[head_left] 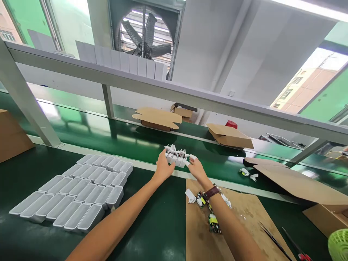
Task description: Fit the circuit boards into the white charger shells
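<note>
- Step in hand: both hands hold up a short row of small white parts (176, 159), raised over the near edge of the green belt (127, 139).
- Left hand (162, 167): fingers closed on the left end of the row, thumb at the near side.
- Right hand (198, 170): fingers bent in, pinching at the right end; pale covers seem to sit on the fingertips, though they are too small to be sure.
- Handling, as I judge it: the pieces look loosely lined up, so any move calls for even pressure from both ends and a level row, or one could slip out.
- Left on the green bench: white cases (78, 190) in close-packed rows, open sides up.
- Below the right arm: circuit boards (214, 223) with yellow parts on a brown sheet (244, 221); tweezers (274, 240) lie to their right, with red-handled scissors (304, 256) beyond.
- Writing: what looks like "30" on a dark-edged item (263, 138) behind the belt; no brand can be read.
</note>
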`<state>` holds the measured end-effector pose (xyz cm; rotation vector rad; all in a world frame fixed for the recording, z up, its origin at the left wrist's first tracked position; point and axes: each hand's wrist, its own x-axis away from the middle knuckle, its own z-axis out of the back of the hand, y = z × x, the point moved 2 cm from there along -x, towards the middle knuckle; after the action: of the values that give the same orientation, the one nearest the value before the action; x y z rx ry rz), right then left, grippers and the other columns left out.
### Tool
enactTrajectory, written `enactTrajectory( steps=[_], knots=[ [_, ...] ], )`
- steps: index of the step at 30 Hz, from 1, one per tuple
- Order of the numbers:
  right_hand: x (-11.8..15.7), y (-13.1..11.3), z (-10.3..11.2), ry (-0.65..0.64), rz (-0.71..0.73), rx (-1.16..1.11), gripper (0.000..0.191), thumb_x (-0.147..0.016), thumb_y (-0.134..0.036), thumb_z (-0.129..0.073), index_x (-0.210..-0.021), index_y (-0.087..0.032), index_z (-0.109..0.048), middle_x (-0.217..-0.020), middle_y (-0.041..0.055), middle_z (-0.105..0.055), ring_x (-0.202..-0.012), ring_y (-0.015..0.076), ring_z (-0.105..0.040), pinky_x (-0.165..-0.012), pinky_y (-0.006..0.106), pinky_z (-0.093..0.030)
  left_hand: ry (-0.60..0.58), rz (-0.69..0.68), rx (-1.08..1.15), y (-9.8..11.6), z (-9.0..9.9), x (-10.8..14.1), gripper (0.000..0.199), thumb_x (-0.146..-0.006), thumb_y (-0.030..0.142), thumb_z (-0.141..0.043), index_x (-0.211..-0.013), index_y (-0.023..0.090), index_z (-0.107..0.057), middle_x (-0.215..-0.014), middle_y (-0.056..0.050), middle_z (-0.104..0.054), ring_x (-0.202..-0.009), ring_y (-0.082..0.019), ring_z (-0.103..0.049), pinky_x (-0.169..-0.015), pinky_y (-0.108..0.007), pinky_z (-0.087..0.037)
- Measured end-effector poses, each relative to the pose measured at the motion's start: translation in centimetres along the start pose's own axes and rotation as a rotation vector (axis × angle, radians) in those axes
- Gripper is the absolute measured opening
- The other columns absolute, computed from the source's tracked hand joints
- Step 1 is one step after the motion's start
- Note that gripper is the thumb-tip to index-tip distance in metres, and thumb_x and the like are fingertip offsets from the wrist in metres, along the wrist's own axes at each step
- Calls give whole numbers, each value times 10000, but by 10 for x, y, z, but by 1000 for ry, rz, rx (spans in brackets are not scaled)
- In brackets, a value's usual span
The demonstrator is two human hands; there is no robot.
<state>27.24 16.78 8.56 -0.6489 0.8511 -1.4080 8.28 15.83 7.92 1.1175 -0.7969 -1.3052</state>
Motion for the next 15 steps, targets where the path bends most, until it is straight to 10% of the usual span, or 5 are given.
enactTrajectory(
  steps=[6, 11, 15],
  knots=[
    [48, 7, 50, -149, -11, 109, 426, -878, -306, -625, -1292, -209, -658, -1355, 118, -680, -1262, 301, -636, -1135, 482, -468, 94, -525, -328, 22, 97, 70, 411, -901, 419, -621, -1273, 245, -606, -1386, -97, -641, -1442, -329, -470, -1217, -544, -350],
    [104, 8, 87, -263, -11, 403, 262, -822, -305, -702, -1061, -199, -717, -1167, 140, -735, -1101, 358, -679, -1021, 524, -512, 161, -524, -780, -12, 171, 105, 338, -944, 499, -557, -1110, 231, -679, -1381, -153, -622, -1424, -434, -457, -1133, -699, -359],
    [133, 1, 99, -346, 128, 696, 259, -787, -198, -686, -1045, -179, -705, -1189, 168, -711, -1155, 361, -637, -1023, 479, -487, 81, -501, -955, -56, 196, 128, 253, -886, 472, -594, -842, 256, -717, -1334, -111, -660, -1420, -475, -451, -1034, -727, -431]
  ],
)
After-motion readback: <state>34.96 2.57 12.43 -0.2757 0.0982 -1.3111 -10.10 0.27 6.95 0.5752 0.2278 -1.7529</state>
